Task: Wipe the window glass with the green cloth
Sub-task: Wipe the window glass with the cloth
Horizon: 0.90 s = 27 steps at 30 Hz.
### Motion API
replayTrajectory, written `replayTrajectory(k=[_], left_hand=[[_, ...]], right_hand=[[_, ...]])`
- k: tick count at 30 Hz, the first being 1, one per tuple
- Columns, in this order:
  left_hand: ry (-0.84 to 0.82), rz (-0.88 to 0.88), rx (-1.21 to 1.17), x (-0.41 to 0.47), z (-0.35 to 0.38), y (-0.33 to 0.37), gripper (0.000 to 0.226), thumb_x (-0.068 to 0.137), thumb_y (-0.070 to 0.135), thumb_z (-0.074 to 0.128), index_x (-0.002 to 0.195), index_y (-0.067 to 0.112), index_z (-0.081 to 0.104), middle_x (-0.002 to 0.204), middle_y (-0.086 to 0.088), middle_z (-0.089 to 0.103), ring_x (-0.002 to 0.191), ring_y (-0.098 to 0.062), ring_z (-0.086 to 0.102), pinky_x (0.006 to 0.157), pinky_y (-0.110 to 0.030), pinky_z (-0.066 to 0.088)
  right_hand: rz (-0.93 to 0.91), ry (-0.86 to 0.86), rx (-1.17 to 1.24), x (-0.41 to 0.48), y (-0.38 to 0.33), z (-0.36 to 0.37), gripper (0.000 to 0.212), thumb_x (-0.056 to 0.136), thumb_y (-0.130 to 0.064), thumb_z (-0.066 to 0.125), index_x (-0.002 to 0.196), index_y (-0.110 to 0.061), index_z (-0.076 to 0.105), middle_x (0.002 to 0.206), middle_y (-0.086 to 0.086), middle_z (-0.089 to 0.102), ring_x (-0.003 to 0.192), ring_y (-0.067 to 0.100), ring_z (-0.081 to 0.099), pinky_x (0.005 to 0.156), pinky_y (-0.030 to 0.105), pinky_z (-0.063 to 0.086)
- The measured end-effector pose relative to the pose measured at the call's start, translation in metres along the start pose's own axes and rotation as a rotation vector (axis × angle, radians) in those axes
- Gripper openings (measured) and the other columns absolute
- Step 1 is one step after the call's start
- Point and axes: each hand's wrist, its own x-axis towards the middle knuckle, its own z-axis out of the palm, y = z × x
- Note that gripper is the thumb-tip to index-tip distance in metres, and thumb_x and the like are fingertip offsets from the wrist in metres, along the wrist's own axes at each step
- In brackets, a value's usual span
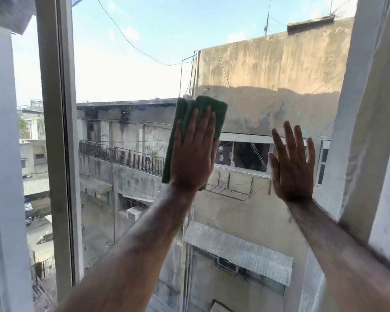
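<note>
A folded green cloth (181, 122) lies flat against the window glass (126, 70) near the middle of the pane. My left hand (193, 154) presses it to the glass with the palm and straight fingers; the cloth's top and left edges stick out past the hand. My right hand (293, 165) rests flat on the glass to the right of the cloth, fingers spread, holding nothing. About a hand's width separates the two hands.
A pale vertical window frame (59, 136) bounds the pane on the left. A white wall reveal (360, 122) closes in on the right, close to my right hand. Through the glass are weathered buildings, cables and a street far below.
</note>
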Motion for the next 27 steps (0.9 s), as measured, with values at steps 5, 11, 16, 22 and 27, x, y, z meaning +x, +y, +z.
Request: replayTrajectory(k=[5,11,16,22,27], left_hand=[[-0.146,0.15,0.021,-0.083,-0.009,-0.024,0.058,0.112,0.035,0.04,0.165,0.016,0.024,0.173,-0.007,0.023,0.162,-0.028,0.017,0.13,-0.059,0.021],[-0.164,-0.236,0.092,-0.087,-0.052,-0.102,0.056,0.11,0.027,0.045,0.162,0.015,0.028,0.171,-0.01,0.027,0.159,-0.033,0.022,0.124,-0.071,0.02],[-0.023,-0.53,0.013,0.03,-0.05,-0.087,0.053,0.115,0.033,0.022,0.165,0.017,0.016,0.175,-0.005,0.014,0.163,-0.026,0.008,0.132,-0.051,0.013],[0.012,-0.039,-0.039,0.065,-0.001,0.042,0.05,0.114,0.023,0.033,0.163,0.018,0.03,0.172,-0.006,0.028,0.161,-0.029,0.019,0.13,-0.053,0.025],[-0.195,0.321,-0.041,-0.026,0.009,0.063,0.057,0.109,0.026,0.032,0.165,0.019,0.024,0.173,-0.005,0.023,0.161,-0.028,0.018,0.129,-0.057,0.024]], right_hand=[[0.006,-0.002,0.003,0.001,-0.001,-0.002,0.057,0.117,-0.039,0.023,0.17,-0.021,0.029,0.18,0.01,0.022,0.168,0.03,0.018,0.134,0.062,0.018],[0.006,0.009,-0.01,0.001,-0.004,-0.001,0.057,0.116,-0.039,0.021,0.17,-0.022,0.028,0.18,0.009,0.021,0.168,0.029,0.017,0.134,0.061,0.017],[0.001,0.029,-0.019,-0.001,-0.004,0.002,0.057,0.116,-0.039,0.024,0.17,-0.021,0.029,0.18,0.009,0.022,0.168,0.029,0.019,0.134,0.061,0.018],[0.005,0.048,-0.003,0.0,0.0,0.002,0.056,0.116,-0.036,0.028,0.17,-0.023,0.028,0.18,0.007,0.024,0.168,0.026,0.019,0.137,0.053,0.012],[0.208,0.103,0.0,-0.002,0.001,0.0,0.056,0.117,-0.035,0.024,0.171,-0.018,0.026,0.18,0.007,0.024,0.168,0.025,0.019,0.138,0.049,0.014]])
